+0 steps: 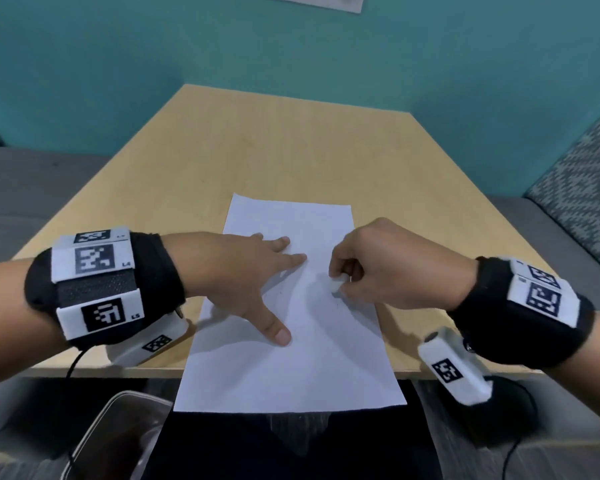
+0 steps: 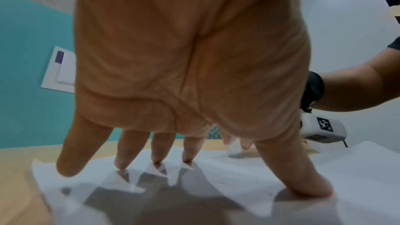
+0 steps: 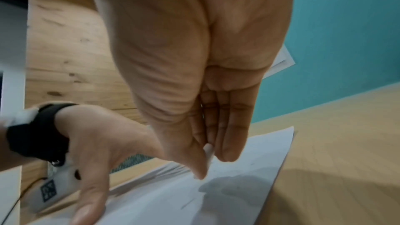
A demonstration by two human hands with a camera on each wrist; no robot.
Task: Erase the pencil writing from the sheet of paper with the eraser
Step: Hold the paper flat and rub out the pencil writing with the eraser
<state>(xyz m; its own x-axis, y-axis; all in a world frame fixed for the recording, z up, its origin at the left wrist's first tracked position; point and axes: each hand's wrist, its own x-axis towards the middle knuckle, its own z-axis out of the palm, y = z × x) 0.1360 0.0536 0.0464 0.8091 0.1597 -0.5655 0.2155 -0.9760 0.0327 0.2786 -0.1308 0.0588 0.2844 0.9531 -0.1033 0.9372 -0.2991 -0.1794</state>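
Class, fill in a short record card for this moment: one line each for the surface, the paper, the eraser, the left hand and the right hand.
surface: wooden table
paper: white sheet, flat, near edge overhanging the table
eraser: small white eraser, on the sheet
left hand: left hand spread, fingertips pressing the sheet
right hand: right hand pinches the eraser
writing: faint marks, unreadable

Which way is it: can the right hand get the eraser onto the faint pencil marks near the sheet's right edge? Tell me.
Probably yes. The right hand pinches the eraser just above those marks on the sheet; the left hand presses the paper farther left, out of the way.
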